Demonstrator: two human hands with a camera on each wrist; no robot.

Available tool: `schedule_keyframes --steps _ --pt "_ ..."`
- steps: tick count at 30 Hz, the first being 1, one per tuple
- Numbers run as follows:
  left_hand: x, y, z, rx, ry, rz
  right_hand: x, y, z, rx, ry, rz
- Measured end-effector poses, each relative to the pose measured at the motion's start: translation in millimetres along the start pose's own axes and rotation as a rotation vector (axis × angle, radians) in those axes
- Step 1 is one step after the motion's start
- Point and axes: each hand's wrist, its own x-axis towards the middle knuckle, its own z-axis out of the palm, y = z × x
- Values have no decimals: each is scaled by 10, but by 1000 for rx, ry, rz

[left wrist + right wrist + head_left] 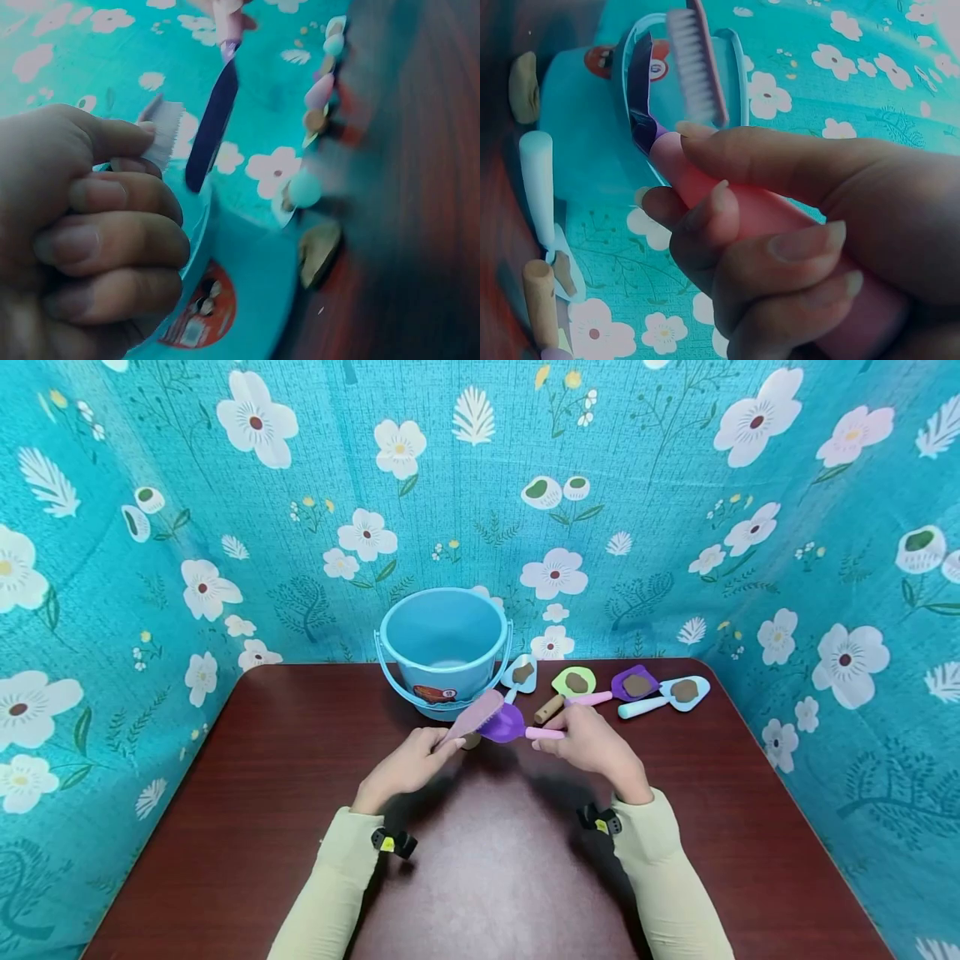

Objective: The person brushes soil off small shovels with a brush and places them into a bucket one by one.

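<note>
My left hand (408,762) grips a pink brush (480,712) with pale bristles, its head pointing up and right. A small purple shovel (504,724) with a pink handle (727,202) is held in my right hand (596,743), fingers curled round the handle. In the head view the brush head overlaps the shovel's blade. In the right wrist view the bristles (692,67) face the purple blade (640,82). Both tools are in front of the light blue bucket (445,639). A brown lump (319,255) lies on the table near the bucket's base, partly hidden in the head view.
Along the table's back right lie several small shovels bearing brown lumps: a pale blue one (528,665) beside the bucket, a green one (585,675), another purple one (627,675) and a light blue one (701,683). A flowered teal cloth (465,510) hangs behind the dark red table (247,793).
</note>
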Motion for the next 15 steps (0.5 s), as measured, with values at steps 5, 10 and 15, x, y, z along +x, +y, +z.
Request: schedule_keyframes --steps 5,10,15 --pt "45 35 140 -49 -15 17 9 -29 23 -9 -9 -27" --pt "71 62 251 -71 -41 11 15 -46 42 -6 -22 -35" --pt "84 79 322 -81 -77 4 10 -56 52 -7 -26 -24"
